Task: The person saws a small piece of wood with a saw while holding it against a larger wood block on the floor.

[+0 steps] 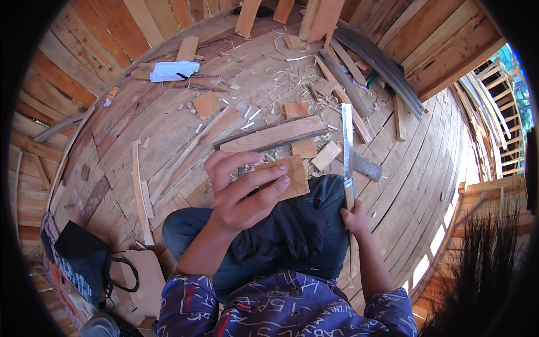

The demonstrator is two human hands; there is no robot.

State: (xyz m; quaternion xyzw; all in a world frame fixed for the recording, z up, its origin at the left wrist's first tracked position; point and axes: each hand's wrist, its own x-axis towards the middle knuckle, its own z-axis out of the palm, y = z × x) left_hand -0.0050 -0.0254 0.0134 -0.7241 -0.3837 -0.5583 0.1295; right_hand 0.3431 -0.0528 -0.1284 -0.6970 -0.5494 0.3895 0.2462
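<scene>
My left hand [244, 188] is raised over my lap, its fingers curved around the left part of a squarish brown wooden block [296, 177]. Two fingertips lie against the block's face; the grip beneath is hidden. Off to the right, by my knee, my right hand [355, 218] is closed around the wooden handle of a handsaw [347, 140]. The narrow, shiny blade points away from me, its teeth along the right edge.
Beyond my crossed legs lies a long plank piece [275, 133] among wood offcuts [325, 155] and curled shavings. More boards [382, 62] lean at the back right. A black bag [84, 255] and a cardboard box [140, 281] stand at the lower left. A pale blue item [174, 71] lies farther back.
</scene>
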